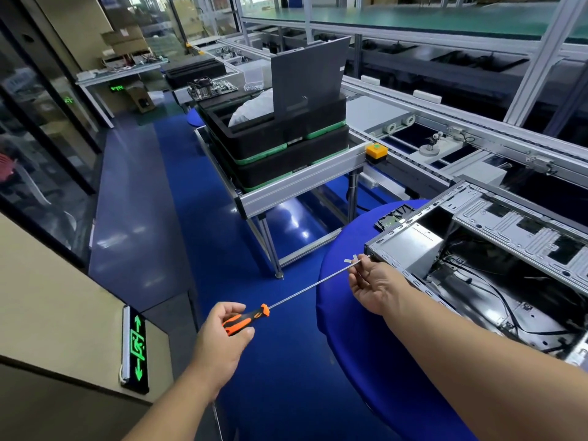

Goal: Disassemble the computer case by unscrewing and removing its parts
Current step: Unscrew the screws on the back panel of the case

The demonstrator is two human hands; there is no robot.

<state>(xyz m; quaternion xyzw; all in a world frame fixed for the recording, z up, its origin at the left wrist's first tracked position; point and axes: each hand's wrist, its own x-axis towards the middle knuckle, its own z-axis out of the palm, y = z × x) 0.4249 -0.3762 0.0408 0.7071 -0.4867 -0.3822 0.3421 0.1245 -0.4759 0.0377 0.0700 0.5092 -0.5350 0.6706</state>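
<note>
The left hand (pixel 222 332) is wrapped round the orange-and-black handle of a long-shafted steel screwdriver (pixel 246 319), ready to turn it. Its thin shaft runs up and right to the right hand (pixel 372 286), whose fingertips pinch it near the tip, apparently to steady and aim the bit at a screw too small to make out. The tip meets the near corner of the open grey metal computer case (pixel 477 249), which lies on its side on the round blue-covered surface (pixel 359 345).
</note>
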